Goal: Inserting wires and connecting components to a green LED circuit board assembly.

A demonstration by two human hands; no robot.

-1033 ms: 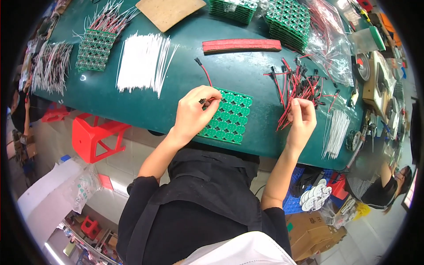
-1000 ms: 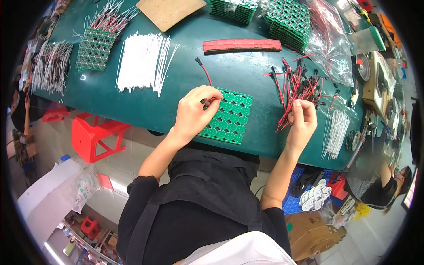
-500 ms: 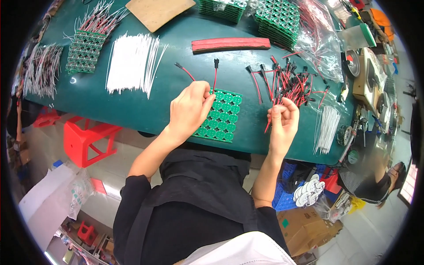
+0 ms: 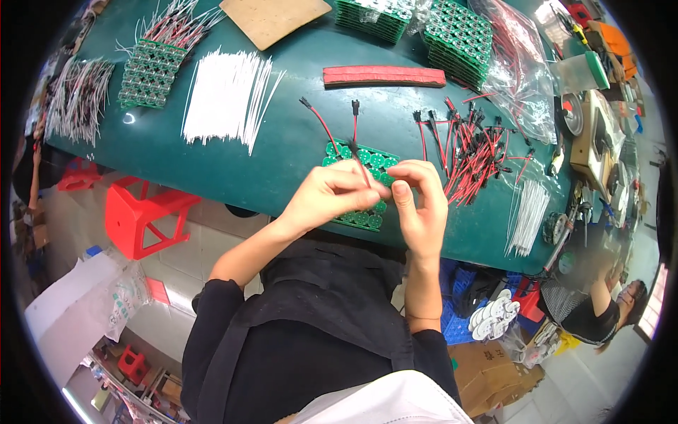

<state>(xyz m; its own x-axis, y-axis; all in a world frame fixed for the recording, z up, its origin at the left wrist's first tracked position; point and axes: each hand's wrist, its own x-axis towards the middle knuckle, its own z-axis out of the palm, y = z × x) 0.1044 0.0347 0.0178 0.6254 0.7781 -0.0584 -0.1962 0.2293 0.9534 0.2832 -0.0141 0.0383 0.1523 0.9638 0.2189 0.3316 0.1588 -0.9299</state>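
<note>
My left hand (image 4: 328,196) is closed in a pinch over the green circuit board panel (image 4: 364,219). Between its thumb and forefinger is a red-and-black wire lead (image 4: 361,167) with a black plug, slanting up over the board. My right hand (image 4: 421,208) has its curled fingers and thumb against the left fingertips; whatever lies between them is hidden. Two more plug leads, one slanting (image 4: 321,121) and one upright (image 4: 355,124), reach past the board's far edge. The hands cover the middle of the panel.
Right of the board lies a heap of plug leads (image 4: 473,155), beside thin white wires (image 4: 528,215). White wires (image 4: 224,99) and a populated panel (image 4: 150,74) lie left. Behind are a red foam strip (image 4: 385,76), panel stacks (image 4: 459,39) and a brown board (image 4: 274,18). A person (image 4: 600,311) sits far right.
My right hand has moved left from the lead heap to meet my left hand. My left hand has come down and right over the panel and now pinches another lead.
</note>
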